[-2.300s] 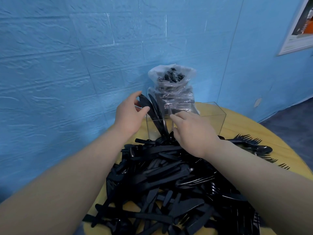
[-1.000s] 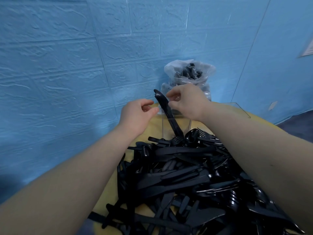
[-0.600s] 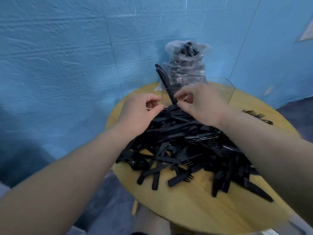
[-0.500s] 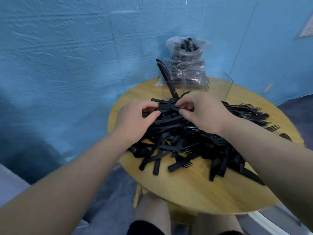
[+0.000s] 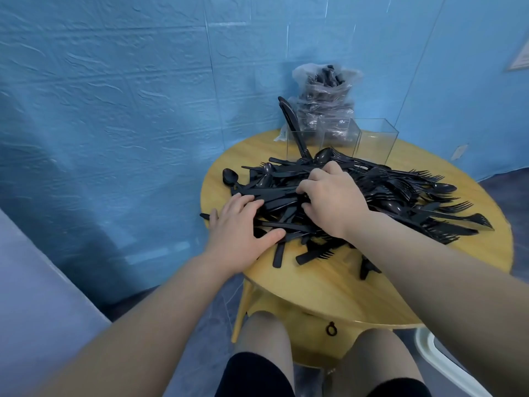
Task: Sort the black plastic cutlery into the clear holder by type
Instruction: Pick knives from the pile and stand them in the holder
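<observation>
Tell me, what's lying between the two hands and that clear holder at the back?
In the head view, more of the black cutlery pile lies between the hands (left, right) and the clear holder.

Even soft indoor light; wide-angle bending at edges; slight motion blur throughout.

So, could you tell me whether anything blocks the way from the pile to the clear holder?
Nothing visible does. The clear holder stands open-topped just behind the cutlery pile, with only a knife leaning in its left compartment; both hands, left hand and right hand, are on the pile.
</observation>
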